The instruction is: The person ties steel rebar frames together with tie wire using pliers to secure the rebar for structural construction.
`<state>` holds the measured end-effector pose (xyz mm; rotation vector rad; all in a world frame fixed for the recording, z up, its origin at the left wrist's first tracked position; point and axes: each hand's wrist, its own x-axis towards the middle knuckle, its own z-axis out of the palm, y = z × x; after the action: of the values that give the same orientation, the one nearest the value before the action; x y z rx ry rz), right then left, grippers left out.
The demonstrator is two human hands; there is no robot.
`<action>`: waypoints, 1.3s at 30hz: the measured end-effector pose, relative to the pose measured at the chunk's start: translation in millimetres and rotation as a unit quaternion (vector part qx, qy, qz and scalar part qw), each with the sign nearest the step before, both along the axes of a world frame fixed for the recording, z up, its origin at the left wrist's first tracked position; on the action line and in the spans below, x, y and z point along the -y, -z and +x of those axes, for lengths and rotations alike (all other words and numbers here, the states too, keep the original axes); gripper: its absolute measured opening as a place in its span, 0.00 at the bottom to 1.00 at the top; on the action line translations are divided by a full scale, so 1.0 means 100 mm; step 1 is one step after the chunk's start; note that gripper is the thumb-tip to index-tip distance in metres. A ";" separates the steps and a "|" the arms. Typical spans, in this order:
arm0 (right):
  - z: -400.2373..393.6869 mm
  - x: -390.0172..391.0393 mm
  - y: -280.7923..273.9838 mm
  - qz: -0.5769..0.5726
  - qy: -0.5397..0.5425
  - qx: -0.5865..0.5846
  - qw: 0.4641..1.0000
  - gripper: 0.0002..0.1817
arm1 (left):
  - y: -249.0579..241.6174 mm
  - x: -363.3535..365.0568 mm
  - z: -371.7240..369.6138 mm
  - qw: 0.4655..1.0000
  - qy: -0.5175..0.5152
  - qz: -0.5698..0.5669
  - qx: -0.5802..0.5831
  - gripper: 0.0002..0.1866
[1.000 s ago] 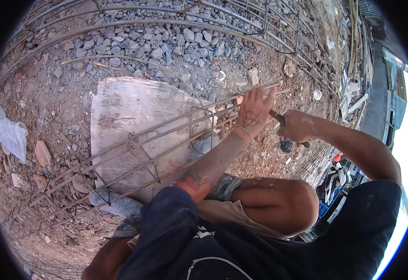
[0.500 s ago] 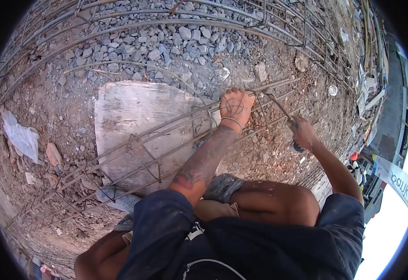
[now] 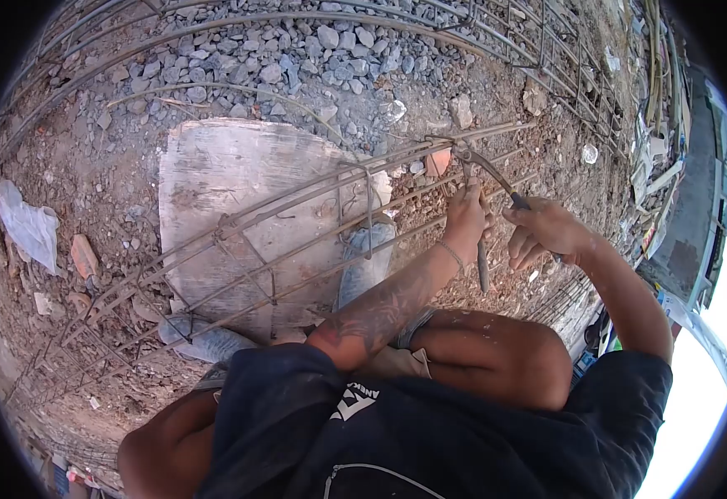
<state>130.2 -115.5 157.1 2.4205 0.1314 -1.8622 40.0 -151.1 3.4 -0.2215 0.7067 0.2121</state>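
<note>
A pair of pincers (image 3: 493,173) has its jaws against the rebar cage (image 3: 314,209), near the cage's far right end. The two handles stand wide apart. My left hand (image 3: 467,218) is closed around one handle, whose lower end sticks out below the fist. The other handle, with a dark grip, runs into my right hand (image 3: 551,229), which holds it loosely with some fingers partly extended. At the jaws, a stirrup crosses the long bars; any tie wire there is too small to make out. A reddish brick piece (image 3: 437,163) lies just left of the jaws.
A worn wooden board (image 3: 239,175) lies under the cage. Gravel (image 3: 297,62) and more rebar cages (image 3: 538,50) are beyond it. A white plastic bag (image 3: 27,224) lies at left. My feet are near the cage's lower bars.
My left hand has left the cage bars and taken one handle of the pincers. The handles have spread apart. My right hand has moved slightly right and its fingers have loosened.
</note>
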 end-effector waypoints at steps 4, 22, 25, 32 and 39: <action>0.12 -0.34 0.03 -0.052 -0.134 0.057 0.988 0.13 | -0.01 -0.18 -0.04 0.989 -0.006 -0.141 0.052 0.19; 0.17 -1.08 0.20 -0.064 -0.688 -0.036 0.722 0.14 | -0.20 -0.50 0.19 0.919 -0.076 -0.380 0.072 0.23; 0.12 -1.36 0.39 -0.203 -0.573 0.006 0.794 0.16 | -0.26 -0.65 0.24 0.896 -0.101 -0.429 0.059 0.24; -0.32 -1.72 0.50 -0.279 -0.496 0.049 0.821 0.25 | 0.08 -0.99 0.39 0.954 -0.127 -0.240 0.124 0.29; -0.18 -1.55 0.24 -0.145 -0.264 0.071 0.951 0.24 | 0.03 -1.10 0.59 0.891 -0.184 -0.408 0.076 0.14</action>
<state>111.9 39.1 132.6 2.0449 0.4175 -1.3618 99.3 -41.3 0.6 -1.1745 0.5582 0.2450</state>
